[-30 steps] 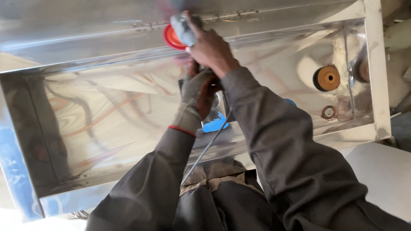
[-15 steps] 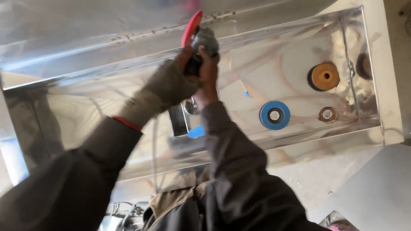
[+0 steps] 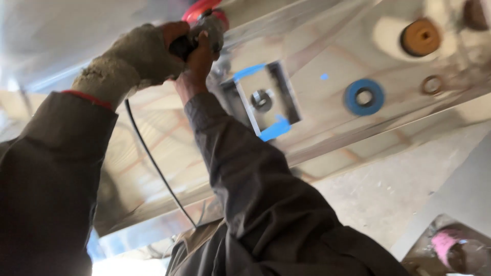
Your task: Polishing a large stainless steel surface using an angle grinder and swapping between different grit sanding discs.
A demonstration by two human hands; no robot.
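Gripping a grinder (image 3: 202,30) at the shiny metal trough (image 3: 153,148), the gloved left hand (image 3: 146,51) and bare right hand (image 3: 197,64) wrap it tight. Its red disc (image 3: 197,7) above the hands is cut off.

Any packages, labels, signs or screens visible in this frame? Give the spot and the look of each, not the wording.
No package, sign or screen shows.
Blue tape pieces: stuck on the small square steel piece right of the hands, flat strips, plain blue.
Small blue patch: on the shiny steel sheet, left of the blue disc; too small to tell more.
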